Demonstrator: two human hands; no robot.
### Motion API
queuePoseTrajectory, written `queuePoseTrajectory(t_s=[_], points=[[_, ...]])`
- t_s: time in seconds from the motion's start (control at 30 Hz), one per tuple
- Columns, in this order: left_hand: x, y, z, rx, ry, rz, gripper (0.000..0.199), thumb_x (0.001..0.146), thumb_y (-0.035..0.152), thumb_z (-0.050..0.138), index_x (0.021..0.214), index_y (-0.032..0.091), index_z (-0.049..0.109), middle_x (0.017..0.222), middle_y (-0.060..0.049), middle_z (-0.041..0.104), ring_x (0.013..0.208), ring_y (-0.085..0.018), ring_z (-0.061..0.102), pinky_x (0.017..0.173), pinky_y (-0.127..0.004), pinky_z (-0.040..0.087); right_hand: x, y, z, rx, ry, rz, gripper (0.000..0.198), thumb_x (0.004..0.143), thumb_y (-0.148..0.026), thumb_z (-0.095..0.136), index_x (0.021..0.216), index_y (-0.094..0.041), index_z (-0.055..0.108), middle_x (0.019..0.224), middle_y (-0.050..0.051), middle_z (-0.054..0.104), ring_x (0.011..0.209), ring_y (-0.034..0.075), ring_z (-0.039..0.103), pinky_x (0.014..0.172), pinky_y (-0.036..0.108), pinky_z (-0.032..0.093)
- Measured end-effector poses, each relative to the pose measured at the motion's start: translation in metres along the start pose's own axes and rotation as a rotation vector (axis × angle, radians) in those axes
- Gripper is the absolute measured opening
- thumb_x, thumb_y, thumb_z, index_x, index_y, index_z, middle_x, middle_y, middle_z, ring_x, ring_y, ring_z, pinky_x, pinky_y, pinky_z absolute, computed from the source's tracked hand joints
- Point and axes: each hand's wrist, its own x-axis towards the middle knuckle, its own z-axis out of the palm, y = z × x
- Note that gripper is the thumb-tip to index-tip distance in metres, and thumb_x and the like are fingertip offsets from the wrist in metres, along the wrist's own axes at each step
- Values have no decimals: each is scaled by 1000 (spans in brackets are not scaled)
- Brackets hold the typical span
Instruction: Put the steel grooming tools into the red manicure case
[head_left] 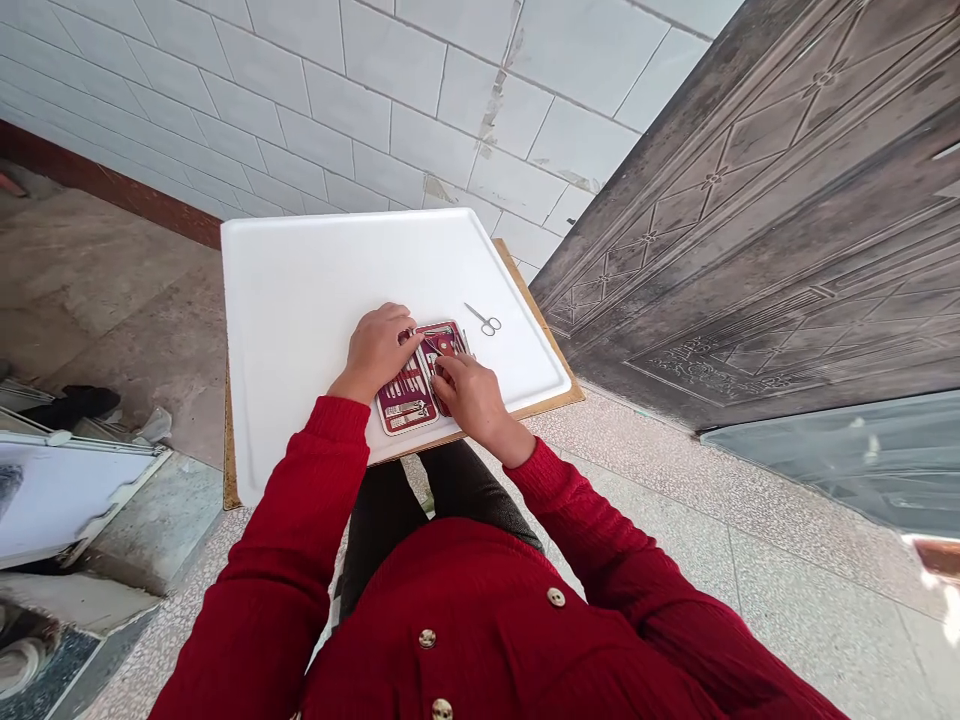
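A manicure case (pixel 407 427) with a dark red lining lies spread open near the front of a white tray (pixel 300 290). Nail clippers (pixel 405 408) and several slim metal tools sit in its left half. My left hand (pixel 377 350) grips the upper part of that half, its thumb reaching toward the fold. Over the right half, my right hand (pixel 470 395) has its fingers curled in a pinch; what is between them is hidden. Small scissors (pixel 484 321) lie on the tray to the right of the case, apart from both hands.
The tray rests on a brown board (pixel 551 398) above my legs. A white tiled wall (pixel 420 110) stands behind it, and a dark patterned metal door (pixel 720 230) is at the right. White-panelled clutter (pixel 75 490) lies on the left.
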Motion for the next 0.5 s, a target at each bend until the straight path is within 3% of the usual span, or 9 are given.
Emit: queuePoseTrajectory(t_s=[0.2,0.37,0.5], points=[[1,2,-4,18,-21,1,18,98,29,59,91,22,74,122,-9,73,116,-27,66,105,-46,53,-6,2,6,64,24,16,23,101,-24,57,115,-21,74,111,12,72,99,27,68,90,36,51],[3,-1,-3,29,-15,10,17,97,31,59,93,24,73,125,-8,73,118,-27,66,104,-45,54,-10,0,13,102,87,-39,27,104,-23,54,124,-19,72,126,15,70,118,27,64,103,36,49],[4,-4,-1,39,10,18,16,96,31,60,94,25,74,122,-8,75,119,-28,66,105,-46,54,-10,-1,16,46,102,-87,25,105,-20,51,119,-17,72,125,17,69,116,28,62,106,37,47]])
